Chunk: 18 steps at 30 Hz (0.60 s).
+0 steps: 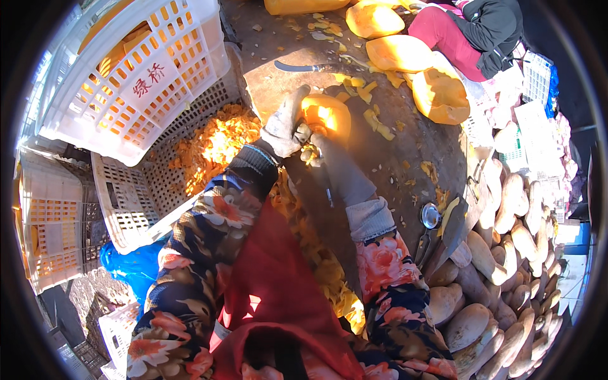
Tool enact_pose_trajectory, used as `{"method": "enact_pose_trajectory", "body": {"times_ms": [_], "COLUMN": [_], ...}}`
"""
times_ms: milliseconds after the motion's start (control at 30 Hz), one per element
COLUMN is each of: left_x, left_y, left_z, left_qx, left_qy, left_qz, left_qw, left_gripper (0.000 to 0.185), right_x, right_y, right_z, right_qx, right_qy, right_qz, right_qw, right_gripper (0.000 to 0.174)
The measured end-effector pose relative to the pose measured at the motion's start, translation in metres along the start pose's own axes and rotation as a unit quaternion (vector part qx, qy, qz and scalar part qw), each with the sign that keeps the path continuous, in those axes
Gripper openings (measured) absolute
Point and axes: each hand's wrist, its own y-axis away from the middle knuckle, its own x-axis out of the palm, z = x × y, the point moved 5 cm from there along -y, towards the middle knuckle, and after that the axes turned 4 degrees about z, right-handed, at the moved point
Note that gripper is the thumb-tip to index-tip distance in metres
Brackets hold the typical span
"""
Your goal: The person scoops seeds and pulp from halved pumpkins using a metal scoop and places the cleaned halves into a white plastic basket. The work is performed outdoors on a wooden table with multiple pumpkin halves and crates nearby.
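My left hand (286, 124), in a pale work glove, grips the side of a peeled orange squash piece (330, 111) whose hollow faces me. My right hand (341, 164), gloved too and blurred by motion, is at the lower edge of that hollow. From its fist sticks the thin metal handle (328, 195) of a tool; its working end is hidden. A clump of pale seeds and pulp (309, 156) lies between my hands. Beyond them, a curved knife (299, 67) rests on the brown work surface (266, 80).
Left, a white plastic crate (126, 178) holds orange scraps (218, 142), with another crate (137, 80) above it. Several peeled squashes (439, 95) lie at the far right, near a seated person (489, 38). A metal ladle (430, 216) and a broad blade (451, 240) are near unpeeled squashes (475, 327).
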Motion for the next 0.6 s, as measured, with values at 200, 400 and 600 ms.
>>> {"method": "enact_pose_trajectory", "body": {"times_ms": [200, 400, 600], "left_x": [0.000, 0.006, 0.002], "left_y": [0.001, -0.001, -0.001], "left_z": [0.002, 0.004, -0.005], "left_qx": [-0.006, -0.129, -0.109], "left_qy": [0.031, 0.161, 0.084], "left_qz": [0.008, 0.035, 0.035], "left_qw": [0.999, 0.978, 0.990], "left_gripper": [0.068, 0.064, 0.063], "right_x": [0.001, 0.001, 0.007], "right_y": [0.010, -0.001, -0.005], "right_z": [-0.001, 0.018, -0.004], "right_qx": [0.000, -0.107, -0.029], "right_qy": [0.006, 0.043, -0.121], "right_qz": [0.001, -0.105, -0.015], "right_qw": [1.000, 0.988, 0.992], "right_gripper": [0.038, 0.040, 0.031]}}
